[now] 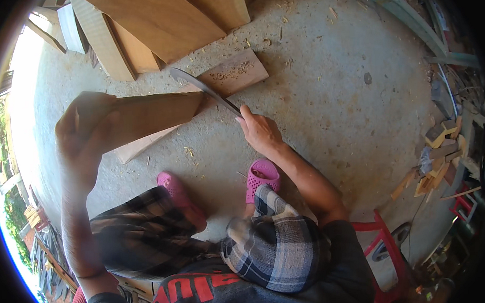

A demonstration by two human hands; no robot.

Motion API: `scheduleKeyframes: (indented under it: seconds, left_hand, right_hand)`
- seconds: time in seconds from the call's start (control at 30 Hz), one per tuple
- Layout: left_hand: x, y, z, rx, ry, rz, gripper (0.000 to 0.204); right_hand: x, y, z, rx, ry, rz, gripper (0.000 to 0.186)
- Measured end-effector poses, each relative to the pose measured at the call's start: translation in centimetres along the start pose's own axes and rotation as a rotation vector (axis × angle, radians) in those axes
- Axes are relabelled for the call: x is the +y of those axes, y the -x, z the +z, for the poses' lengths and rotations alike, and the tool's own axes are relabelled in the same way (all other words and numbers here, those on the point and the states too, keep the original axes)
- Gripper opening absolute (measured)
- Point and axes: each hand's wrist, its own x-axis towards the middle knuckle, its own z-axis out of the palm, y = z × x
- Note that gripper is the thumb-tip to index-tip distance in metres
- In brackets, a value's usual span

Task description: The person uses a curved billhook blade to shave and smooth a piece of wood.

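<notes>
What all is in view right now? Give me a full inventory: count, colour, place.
wood piece: one, brown, held up at left centre
machete: one, dark blade, its edge against the wood piece's far end
flat board: one, reddish brown, on the concrete floor under the blade
stacked planks: several, tan, top left
wood offcuts: a pile, pale, right edge
red stool: one, lower right
pink clogs: two, on the person's feet
checked shorts: grey plaid, bottom centre
left hand: grips the wood piece's near end
right hand: closed round the machete handle
</notes>
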Motion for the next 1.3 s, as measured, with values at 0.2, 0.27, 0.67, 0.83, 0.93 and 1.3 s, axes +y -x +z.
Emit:
scheduleKeyframes:
  seconds: [0.2, 0.27, 0.67, 0.83, 0.93, 1.3]
  left_hand:
    - [-0.1, 0.1, -0.3, -0.044, -0.029, -0.054, 0.03]
    - [0.1, 0.1, -0.3, -0.031, -0.029, -0.031, 0.03]
    - [-0.8, 0.7, -0.2, 0.003, 0.092, -0.022, 0.018]
    - [-0.4, 1.0, 0.2, 0.051, 0.089, 0.036, 0.02]
    - [-0.2, 1.4, 0.1, 0.031, 0.045, -0.017, 0.023]
    - [-0.6, 1.7, 0.1, 0.053, 0.028, -0.032, 0.03]
  right_hand:
    - [-0.1, 0.1, 0.0, 0.286, -0.142, -0.255, 0.02]
    - [-0.5, 0.3, -0.1, 0.123, -0.065, -0.146, 0.02]
    - [-1.0, 0.5, -0.7, 0.169, -0.082, -0.21, 0.021]
    - [-0.9, -0.1, -0.1, -0.016, 0.0, -0.029, 0.02]
    - [-1.2, 0.0, -0.2, 0.04, -0.039, -0.056, 0.02]
    - [0.3, 0.0, 2.4, 0.007, 0.005, -0.023, 0.022]
